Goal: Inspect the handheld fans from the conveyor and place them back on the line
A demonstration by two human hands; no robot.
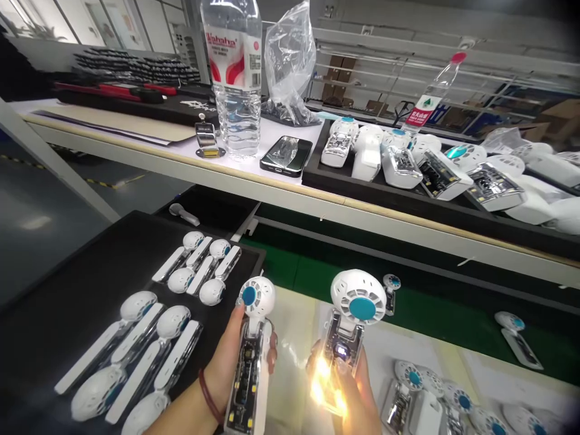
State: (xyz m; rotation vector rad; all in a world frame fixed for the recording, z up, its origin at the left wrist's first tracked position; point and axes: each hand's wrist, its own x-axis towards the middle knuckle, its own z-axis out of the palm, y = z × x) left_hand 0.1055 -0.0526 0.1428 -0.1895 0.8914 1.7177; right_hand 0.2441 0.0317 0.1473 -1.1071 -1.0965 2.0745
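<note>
Wrapped in my left hand (225,353) is a white handheld fan (248,368), upright, with a blue-centred round head and a clear body showing its circuit board. My thumb lies by the fan's head. My right hand (357,386) grips a second handheld fan (360,296), its head tilted toward me. A small display glows on that fan's clear body, and bright yellow-orange light shines from its lower part. My right thumb rests just below the display. The two fans are held apart, side by side, over the pale work surface (290,326).
Several fans lie in rows on a black tray (136,241) at left. More fans (412,377) lie at lower right, and a few stand on the green belt (435,302). The shelf (244,166) above holds a water bottle (238,90), a phone (287,155) and a fan-filled black tray (344,184).
</note>
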